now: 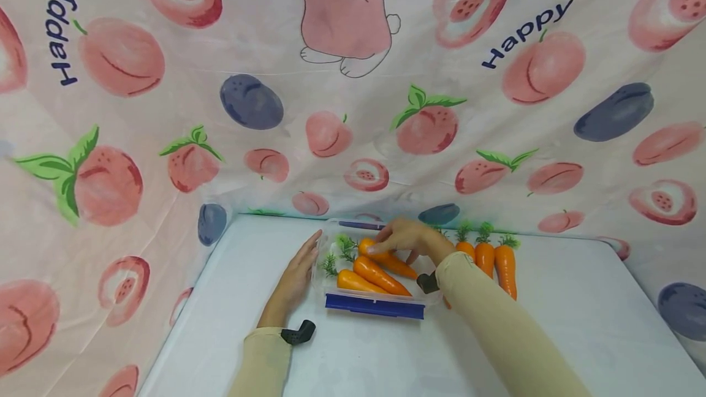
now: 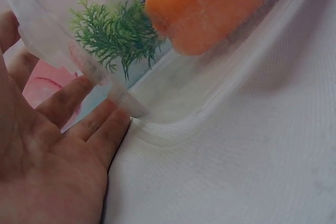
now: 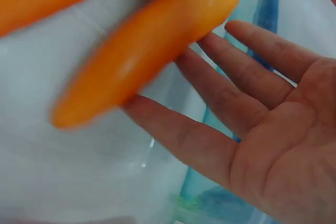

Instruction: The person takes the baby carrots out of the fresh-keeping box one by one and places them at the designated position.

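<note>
Fruit-print cloth (image 1: pixel 331 94); white table (image 1: pixel 361 357)

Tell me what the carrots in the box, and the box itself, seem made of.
The carrots look like glossy moulded plastic or foam: smooth, even skin with highlights. The box is likely clear, shiny plastic, since green fronds show through its wall.

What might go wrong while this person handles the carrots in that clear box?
The rearmost carrot in the box might roll or slip: the right hand has its fingers straight against it, not wrapped round.
The box could slide, since the left hand lies against one end without gripping.
The right sleeve might nudge the loose carrots beside it.
</note>
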Demonstrator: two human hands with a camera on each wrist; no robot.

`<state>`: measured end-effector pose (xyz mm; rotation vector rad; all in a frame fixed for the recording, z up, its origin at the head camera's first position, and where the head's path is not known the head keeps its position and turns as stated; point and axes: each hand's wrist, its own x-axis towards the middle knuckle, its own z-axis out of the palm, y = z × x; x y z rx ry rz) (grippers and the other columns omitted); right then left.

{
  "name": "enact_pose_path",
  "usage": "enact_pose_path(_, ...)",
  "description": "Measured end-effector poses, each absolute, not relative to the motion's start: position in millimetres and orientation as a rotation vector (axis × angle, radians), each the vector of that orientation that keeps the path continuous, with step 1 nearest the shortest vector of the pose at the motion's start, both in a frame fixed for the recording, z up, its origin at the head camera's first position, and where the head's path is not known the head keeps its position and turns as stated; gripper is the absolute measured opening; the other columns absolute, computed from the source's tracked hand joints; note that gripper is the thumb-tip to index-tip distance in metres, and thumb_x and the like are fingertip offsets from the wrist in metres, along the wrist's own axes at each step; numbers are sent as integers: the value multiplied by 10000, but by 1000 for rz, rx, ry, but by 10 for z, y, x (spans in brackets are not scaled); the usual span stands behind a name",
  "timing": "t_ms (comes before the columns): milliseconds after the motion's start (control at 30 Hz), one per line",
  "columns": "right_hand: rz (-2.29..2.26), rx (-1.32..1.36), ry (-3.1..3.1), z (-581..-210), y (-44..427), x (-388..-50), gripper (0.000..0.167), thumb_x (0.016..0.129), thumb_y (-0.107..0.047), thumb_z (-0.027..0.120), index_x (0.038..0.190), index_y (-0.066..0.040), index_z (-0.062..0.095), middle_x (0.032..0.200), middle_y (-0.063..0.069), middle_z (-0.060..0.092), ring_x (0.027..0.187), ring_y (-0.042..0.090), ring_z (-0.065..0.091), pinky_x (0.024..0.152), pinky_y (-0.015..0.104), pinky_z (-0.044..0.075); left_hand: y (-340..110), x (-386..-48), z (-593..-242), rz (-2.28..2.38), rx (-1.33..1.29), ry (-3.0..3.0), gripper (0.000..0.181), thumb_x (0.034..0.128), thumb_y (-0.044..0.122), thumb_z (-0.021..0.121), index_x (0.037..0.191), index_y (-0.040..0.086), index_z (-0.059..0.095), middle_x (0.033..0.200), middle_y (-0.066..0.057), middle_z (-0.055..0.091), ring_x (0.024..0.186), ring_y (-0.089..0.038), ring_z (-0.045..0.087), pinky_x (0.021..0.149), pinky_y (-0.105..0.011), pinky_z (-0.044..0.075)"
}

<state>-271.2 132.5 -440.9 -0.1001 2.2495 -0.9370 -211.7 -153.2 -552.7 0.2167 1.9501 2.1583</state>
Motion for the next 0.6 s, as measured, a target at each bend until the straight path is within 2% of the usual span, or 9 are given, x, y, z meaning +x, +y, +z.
enact_pose_path(100,-957,-65,2188,-4453,1312,-2727,728,784,-529,847,1367,-147,636,1366,101,644,1267,341,595,838,564,614,-1532,-2118,-5529,2166,233,1943,563,1102,407,402,1626,241,283,1711,-71,198,1593,-293,125,1297,-503,119)
enact_pose_path(233,-963,-33,2133,-4486,1295,-2743,718,811,-512,832,1398,-169,601,1416,141,600,1284,340,584,823,550,620,-1527,-2112,-5525,2173,254,1930,575,1103,409,398,1630,220,270,1709,-84,200,1588,-303,147,1293,-510,145)
enact_pose_path(600,-970,82,2060,-4611,1252,-2749,812,762,-504,872,1419,-144,559,1375,113,579,1212,314,558,810,501,620,-1525,-2112,-5517,2179,241,1929,535,1101,406,409,1613,282,314,1706,-88,210,1582,-305,176,1289,-510,171)
